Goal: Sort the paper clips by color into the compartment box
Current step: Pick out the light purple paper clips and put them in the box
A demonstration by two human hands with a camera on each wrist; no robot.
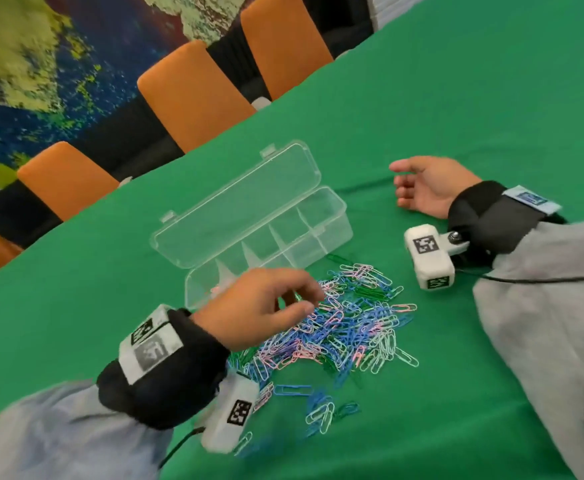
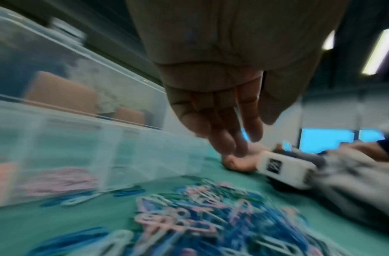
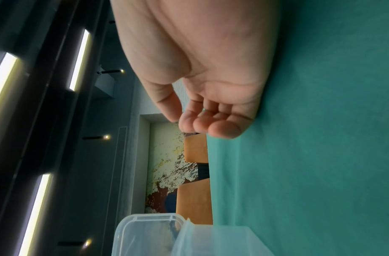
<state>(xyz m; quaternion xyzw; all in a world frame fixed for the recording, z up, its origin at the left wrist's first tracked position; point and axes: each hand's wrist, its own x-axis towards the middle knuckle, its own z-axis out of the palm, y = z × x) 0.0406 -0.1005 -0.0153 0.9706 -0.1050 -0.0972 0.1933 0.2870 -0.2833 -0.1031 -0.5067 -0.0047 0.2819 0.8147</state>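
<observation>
A clear compartment box (image 1: 321, 216) stands with its lid (image 1: 238, 206) open on the green table. Something pink lies in its left-end compartment (image 2: 57, 180). A loose pile of blue, pink, green and pale paper clips (image 1: 349, 323) is spread in front of the box. My left hand (image 1: 299, 301) hovers over the pile's left side by the box front. Its fingers (image 2: 230, 138) hang relaxed, with nothing seen in them through the blur. To the right of the box my right hand (image 1: 401, 183) rests on its side on the cloth. Those fingers (image 3: 198, 123) are loosely curled and empty.
Orange chairs (image 1: 193, 98) line the far edge of the table. Bare green cloth (image 1: 491, 98) stretches to the right and behind the box. Stray clips (image 1: 321, 414) lie near my left wrist.
</observation>
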